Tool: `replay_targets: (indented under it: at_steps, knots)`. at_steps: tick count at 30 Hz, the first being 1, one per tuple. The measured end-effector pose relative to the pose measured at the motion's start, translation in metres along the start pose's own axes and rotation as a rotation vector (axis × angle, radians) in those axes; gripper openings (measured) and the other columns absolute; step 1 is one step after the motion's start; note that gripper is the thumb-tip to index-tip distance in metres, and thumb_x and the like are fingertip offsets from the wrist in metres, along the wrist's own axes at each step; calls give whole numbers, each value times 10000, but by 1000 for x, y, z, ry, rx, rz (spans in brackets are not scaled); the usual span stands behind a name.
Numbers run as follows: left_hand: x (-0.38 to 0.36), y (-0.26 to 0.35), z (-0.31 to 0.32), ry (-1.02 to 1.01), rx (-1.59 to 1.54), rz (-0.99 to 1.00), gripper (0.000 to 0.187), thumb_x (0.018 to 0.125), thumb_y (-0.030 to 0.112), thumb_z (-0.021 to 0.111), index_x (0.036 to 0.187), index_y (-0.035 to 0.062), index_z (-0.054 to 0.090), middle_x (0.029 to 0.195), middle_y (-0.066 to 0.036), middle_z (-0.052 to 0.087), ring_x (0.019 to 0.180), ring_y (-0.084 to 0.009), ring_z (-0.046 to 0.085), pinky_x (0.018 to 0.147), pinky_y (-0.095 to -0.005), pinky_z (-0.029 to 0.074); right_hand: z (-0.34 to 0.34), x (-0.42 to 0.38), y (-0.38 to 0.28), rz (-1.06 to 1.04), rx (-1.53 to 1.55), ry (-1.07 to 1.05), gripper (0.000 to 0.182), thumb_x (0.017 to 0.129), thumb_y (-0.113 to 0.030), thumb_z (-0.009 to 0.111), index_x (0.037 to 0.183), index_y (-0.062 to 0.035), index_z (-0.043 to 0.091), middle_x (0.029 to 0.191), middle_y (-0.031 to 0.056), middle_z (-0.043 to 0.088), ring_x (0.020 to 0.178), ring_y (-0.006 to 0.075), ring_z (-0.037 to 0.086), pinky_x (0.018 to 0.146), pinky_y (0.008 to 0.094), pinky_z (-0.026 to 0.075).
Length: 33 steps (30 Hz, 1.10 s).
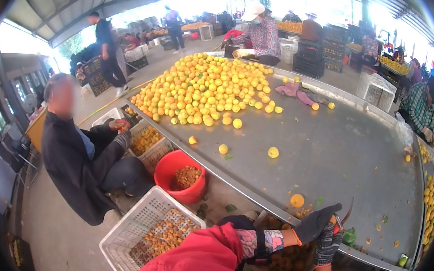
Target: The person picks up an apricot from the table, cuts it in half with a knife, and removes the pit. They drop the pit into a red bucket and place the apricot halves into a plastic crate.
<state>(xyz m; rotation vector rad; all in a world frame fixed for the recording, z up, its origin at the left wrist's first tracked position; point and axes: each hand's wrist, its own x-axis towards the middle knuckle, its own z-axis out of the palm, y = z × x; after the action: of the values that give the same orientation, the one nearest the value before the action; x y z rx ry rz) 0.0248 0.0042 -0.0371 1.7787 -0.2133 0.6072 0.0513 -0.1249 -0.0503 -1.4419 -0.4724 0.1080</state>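
Observation:
Both my hands wear dark gloves and meet close together over the near edge of the metal table (308, 159). My left hand (316, 224), below a floral cuff, has its fingers curled; what they hold, if anything, is hidden. My right hand (327, 246), in a grey striped glove, is closed around a small tool with a thin curved blade (347, 213) that points up. Something orange-red shows between the hands. A yellow-orange apricot (297, 200) sits on the table to the left of my hands, with small orange pieces beside it.
A large heap of apricots (205, 88) covers the table's far left. A purple cloth (300, 93) lies behind. Left of me stand a white crate (140, 221) of fruit pieces and a red bucket (180, 176). A seated person (79, 144) works beside them; others work farther back.

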Motion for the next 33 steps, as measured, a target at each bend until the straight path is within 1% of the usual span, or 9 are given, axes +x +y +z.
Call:
replay_targets:
  at_steps: [9,12,15,19,21,27,29,31,33]
  knots:
    - [-2,-13,13,21,-183,-168,634,995,209,474,1529,3,203,1565,-160,285,1370,-242,403,1105,-362,355,-44,17,46,-587,-950,-62,756,847,-145,720,1487,-132,318,1285,176,559,1021,381,610,846,432,523]
    - [0,-14,-2,-80,-576,-251,603,955,182,554,1483,17,313,1439,-90,435,1289,-182,464,1019,-318,438,-11,16,-58,554,959,-75,551,941,-363,635,1392,-116,436,1285,93,570,1104,326,604,941,465,525]
    - [21,50,-32,-305,-706,-374,486,882,65,623,1352,27,506,1175,-44,624,1013,-108,608,747,-256,547,-53,22,5,525,1399,-403,340,973,-370,592,1173,-96,576,1029,69,666,923,210,651,813,375,574]
    - [17,50,-31,-276,-583,-506,549,760,56,765,1264,18,550,1126,-97,627,1021,-237,641,774,-334,562,-42,10,-44,-459,-671,-75,347,956,-178,616,1275,-64,540,988,86,658,868,226,647,779,348,556]
    - [16,50,-33,-317,-261,-344,562,756,76,778,1263,18,542,1157,-128,620,1059,-279,629,840,-358,548,-38,15,-39,-654,-491,-112,422,931,-82,619,1337,-49,510,982,95,660,842,246,648,766,354,547]
    - [7,31,-34,-263,-738,-716,499,794,37,733,1262,50,560,1215,-170,605,1101,-306,612,924,-357,516,-49,20,-22,345,222,-113,501,892,-55,676,1359,-34,497,957,113,655,811,278,654,727,391,548]
    - [16,34,-34,-237,-1080,-1019,491,795,-14,709,1261,66,574,1230,-182,597,1105,-310,609,935,-361,510,-52,17,-28,-97,-383,-189,407,921,-147,671,1287,-24,545,905,77,648,711,207,631,648,347,534]
    - [12,46,-31,-265,-772,-805,434,845,35,686,1263,36,567,1231,-171,594,1100,-286,612,894,-363,537,-50,24,-31,-570,-757,-88,334,950,-221,649,1212,-22,589,838,41,637,609,140,592,576,298,508]
    - [9,49,-30,-280,-586,-693,394,892,82,656,1268,18,559,1239,-162,588,1095,-271,613,870,-362,553,-39,18,-43,-4,-187,-27,259,956,-264,643,1095,-48,618,761,16,604,589,90,542,540,263,449]
